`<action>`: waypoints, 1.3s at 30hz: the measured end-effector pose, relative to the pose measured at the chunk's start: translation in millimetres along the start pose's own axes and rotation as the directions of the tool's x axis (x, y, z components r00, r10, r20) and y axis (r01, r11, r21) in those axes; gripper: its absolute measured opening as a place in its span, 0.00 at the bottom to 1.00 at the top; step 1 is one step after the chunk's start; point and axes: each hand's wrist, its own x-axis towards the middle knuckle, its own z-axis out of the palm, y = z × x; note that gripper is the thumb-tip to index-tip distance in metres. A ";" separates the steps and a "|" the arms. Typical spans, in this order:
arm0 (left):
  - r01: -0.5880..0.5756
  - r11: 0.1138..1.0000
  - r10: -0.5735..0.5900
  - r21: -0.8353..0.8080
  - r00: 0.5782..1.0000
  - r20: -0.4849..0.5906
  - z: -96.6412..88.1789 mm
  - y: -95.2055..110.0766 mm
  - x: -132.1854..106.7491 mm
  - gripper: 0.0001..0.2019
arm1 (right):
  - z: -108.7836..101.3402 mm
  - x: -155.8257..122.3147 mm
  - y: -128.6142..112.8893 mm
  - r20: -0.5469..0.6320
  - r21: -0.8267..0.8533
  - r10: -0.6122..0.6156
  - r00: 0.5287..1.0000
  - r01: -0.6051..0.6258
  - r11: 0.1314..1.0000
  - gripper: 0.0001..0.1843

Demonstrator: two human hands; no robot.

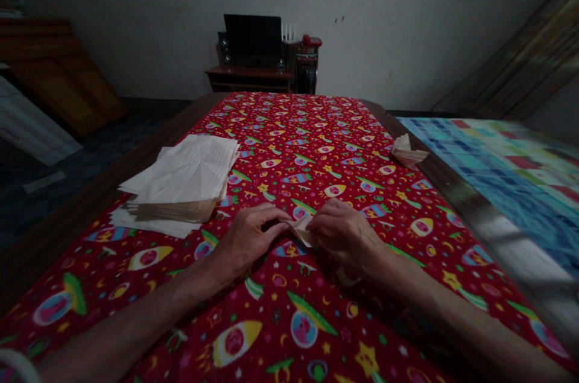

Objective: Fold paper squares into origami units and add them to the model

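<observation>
Between my two hands, near the middle of the red cloth, is a small folded piece of paper (304, 231). My left hand (257, 227) pinches its left corner between thumb and fingers. On the other side, my right hand (341, 229) grips the paper with bent fingers that partly hide it. To the left lies a stack of printed paper sheets (187, 172), loosely piled with uneven edges. A folded paper boat (408, 154) rests at the right edge of the cloth, apart from both hands.
A red cloth with rockets and stars (294, 326) covers the dark wooden table (97, 187). Beyond its far end, a monitor (253, 39) and speakers stand on a small desk (248, 72). A checkered bed cover (506, 172) lies to the right, a wooden cabinet (63, 69) to the left.
</observation>
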 end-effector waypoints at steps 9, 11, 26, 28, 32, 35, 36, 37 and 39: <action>0.019 1.000 -0.019 -0.008 1.000 0.017 0.7 -0.6 0.0 0.04 | -2.0 7.2 -5.9 0.075 -0.198 -0.011 0.997 0.026 0.980 0.14; 0.027 1.000 -0.027 -0.008 0.999 0.021 0.1 0.9 0.2 0.04 | -1.4 6.1 -5.4 0.086 -0.207 -0.007 0.996 0.024 0.978 0.13; 0.385 0.681 -0.324 -0.623 0.921 0.214 18.0 6.0 -5.3 0.21 | -3.7 -0.9 -13.0 -0.261 0.062 0.262 0.929 -0.255 0.965 0.07; 0.400 0.643 -0.329 -0.652 0.914 0.237 18.2 12.4 -5.9 0.21 | -1.5 -1.9 -15.2 -0.238 0.084 0.282 0.929 -0.270 0.959 0.07; 0.420 0.556 -0.395 -0.717 0.893 0.217 16.7 19.9 -7.5 0.19 | 0.2 -2.9 -19.2 -0.207 0.103 0.293 0.934 -0.277 0.955 0.08; 0.431 0.506 -0.441 -0.747 0.874 0.205 16.0 20.1 -8.3 0.15 | -0.1 -3.2 -20.5 -0.203 0.092 0.290 0.935 -0.276 0.957 0.10; 0.432 0.505 -0.445 -0.747 0.872 0.203 16.0 19.8 -8.4 0.14 | -0.2 -3.4 -20.7 -0.200 0.090 0.291 0.936 -0.279 0.956 0.11; 0.433 0.509 -0.447 -0.744 0.872 0.201 16.0 19.6 -8.5 0.13 | -0.3 -3.6 -20.9 -0.193 0.091 0.294 0.936 -0.282 0.955 0.11; 0.436 0.522 -0.449 -0.733 0.871 0.199 16.1 19.4 -8.9 0.13 | -0.3 -4.2 -21.5 -0.180 0.095 0.305 0.935 -0.292 0.952 0.13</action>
